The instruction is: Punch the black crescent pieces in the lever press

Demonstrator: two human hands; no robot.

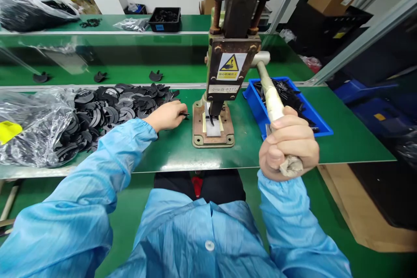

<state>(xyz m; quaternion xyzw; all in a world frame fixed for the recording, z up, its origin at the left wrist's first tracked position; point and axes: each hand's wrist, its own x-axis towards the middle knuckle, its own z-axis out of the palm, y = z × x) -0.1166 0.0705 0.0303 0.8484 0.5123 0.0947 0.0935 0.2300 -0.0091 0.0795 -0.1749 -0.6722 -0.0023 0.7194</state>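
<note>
My right hand [289, 144] is wrapped round the lever handle [271, 91] of a green hand press [233, 67], near the handle's lower end. A small black part [211, 120] sits on the light plate [213, 130] under the ram of the press. Left of the press base, my left hand [169, 116] is closed in a pinch, with the tip of a small black plastic part [184, 114] poking out from its fingers. Most of that part is hidden by the hand. Close beside it lies a pile of curved black plastic parts [125, 106].
A clear plastic bag [35, 126] lies at the left of the pile. Behind the lever stands a blue tray [257, 110] of black pieces. Several loose black parts rest on the green shelf [130, 61], and a black bin [165, 19] stands farther back.
</note>
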